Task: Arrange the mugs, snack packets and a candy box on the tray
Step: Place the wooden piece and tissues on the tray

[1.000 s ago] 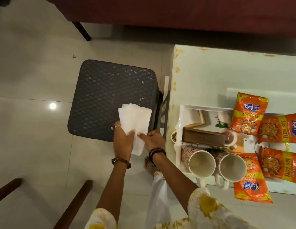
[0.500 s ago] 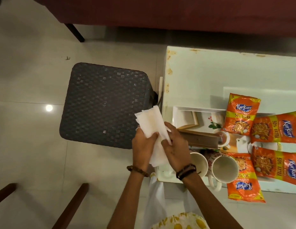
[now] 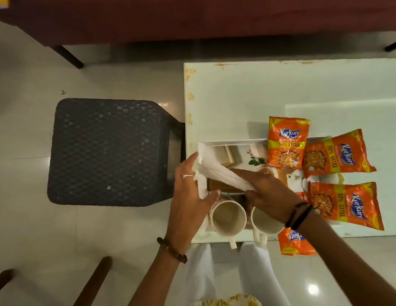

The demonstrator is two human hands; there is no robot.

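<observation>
Two mugs (image 3: 228,217) are stood side by side at the near end of the tray (image 3: 234,142), on the table (image 3: 248,96). Above them a white napkin (image 3: 217,171) is gripped by the left hand (image 3: 188,195) and right hand (image 3: 265,191). Snack packets (image 3: 287,142) are laid alongside.
</observation>
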